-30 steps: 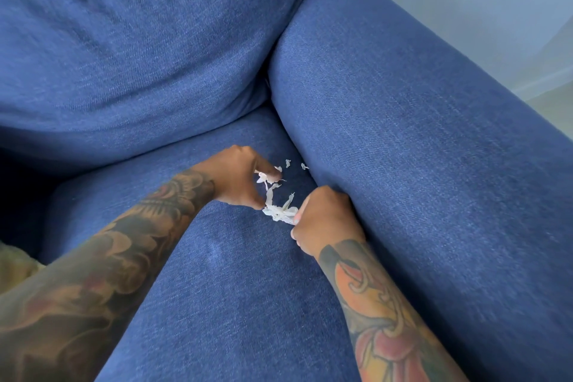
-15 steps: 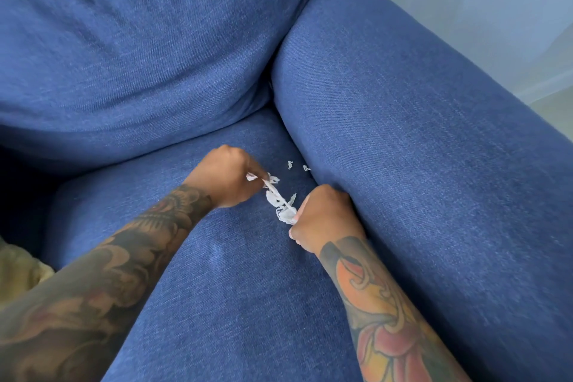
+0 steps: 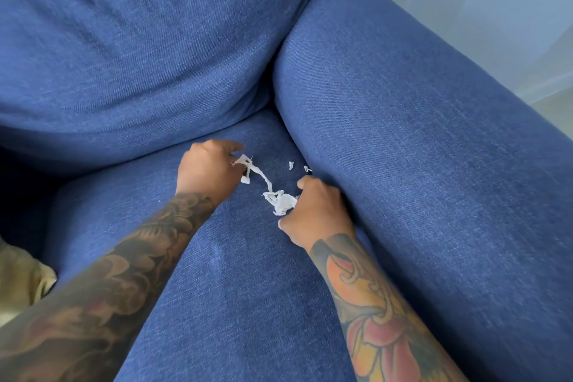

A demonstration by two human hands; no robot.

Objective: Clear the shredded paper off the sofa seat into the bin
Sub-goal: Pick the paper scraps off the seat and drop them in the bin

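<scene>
A thin white strand of shredded paper stretches across the blue woven-fabric sofa seat, one end at the left, the other joined to a crumpled white paper clump lying on the seat. Two tiny white paper scraps lie apart from it, just beside the seat's right-hand edge.

Blue sofa, white scraps, inked arms

You see a denim-blue woven sofa seat, white shredded paper, a dark grey-brown floral tattoo on your left forearm, orange, red and yellow flowers on your right forearm, pale yellow cloth.
</scene>
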